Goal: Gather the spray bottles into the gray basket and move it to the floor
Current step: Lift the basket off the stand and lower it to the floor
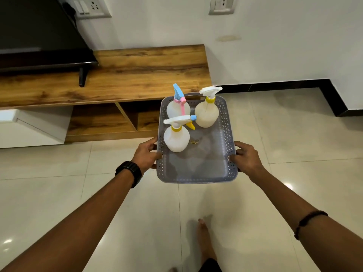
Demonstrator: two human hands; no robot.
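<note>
gray basket perforated | spray bottles white, yellow/blue/pink heads | shelf brown woodgrain

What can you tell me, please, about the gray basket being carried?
The gray basket is a shallow rectangular tray, seemingly plastic, with perforated walls, rounded corners and a handle slot in its far end. It is roughly level, over the tiled floor beside the wooden TV unit. The left hand and right hand grip its long sides. Three spray bottles stand upright in its far half; the near half holds only a small yellowish scrap.

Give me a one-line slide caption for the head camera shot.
Both hands hold a gray basket of three spray bottles above the tiled floor.
</note>
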